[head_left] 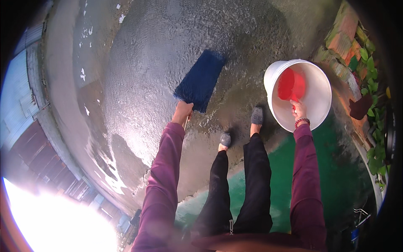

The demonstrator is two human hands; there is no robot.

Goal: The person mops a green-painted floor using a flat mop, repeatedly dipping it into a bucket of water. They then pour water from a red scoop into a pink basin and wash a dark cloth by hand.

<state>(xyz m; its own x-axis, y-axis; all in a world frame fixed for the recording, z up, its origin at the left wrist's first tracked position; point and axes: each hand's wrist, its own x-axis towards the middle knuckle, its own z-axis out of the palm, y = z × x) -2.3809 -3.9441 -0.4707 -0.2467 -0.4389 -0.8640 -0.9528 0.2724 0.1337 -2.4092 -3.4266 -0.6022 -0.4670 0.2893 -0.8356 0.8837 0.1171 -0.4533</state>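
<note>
The person stands on a wet grey concrete floor point(159, 50) and looks down at two feet in grey slip-on shoes point(257, 115).

The left hand point(182, 111) is at about 9 o'clock from the feet. Its fingers are closed tight around the thin handle of a dark blue flat mop point(200, 80). The fuzzy mop head lies on the wet floor, up at 11 o'clock from the feet, and it touches the ground just past the hand.

The right hand point(299, 110) is at about 3 o'clock from the feet. Its fingers are curled over the near rim of a big round white plastic bucket point(321, 96) and hold it tilted. A bead bracelet sits on that wrist. Inside the bucket is a small red plastic scoop point(291, 85), near the fingers; whether they touch its handle cannot be told.

Both arms wear dark purple sleeves point(166, 176). A green painted patch of floor point(336, 176) lies at 5 o'clock. Leafy green plants point(369, 67) and old bricks point(346, 33) line the edge at 2 o'clock.
</note>
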